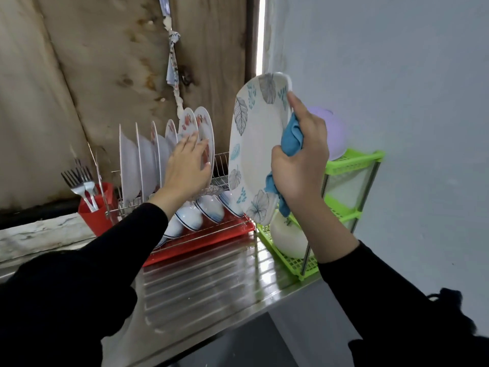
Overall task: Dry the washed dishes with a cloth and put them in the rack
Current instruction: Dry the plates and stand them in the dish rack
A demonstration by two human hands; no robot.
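My right hand point(301, 160) grips a large white plate with leaf prints point(254, 144) by its right edge, together with a blue cloth point(291, 140) bunched in the same hand. The plate stands on edge in the air, to the right of the wire dish rack point(221, 168). My left hand point(186, 168) lies with straight fingers against the rightmost floral plate point(205, 123) standing in the rack. Several white plates point(129, 165) stand upright in the slots to its left. Blue-rimmed bowls point(209, 207) lie upside down on the rack's lower tier.
A red cutlery holder point(98, 211) with forks hangs at the rack's left end, and a red drip tray point(206, 243) lies beneath. A green plastic shelf point(352, 162) stands at the right with a white bowl point(288, 237) and a purple bowl point(334, 131). The steel counter point(206, 284) is in front.
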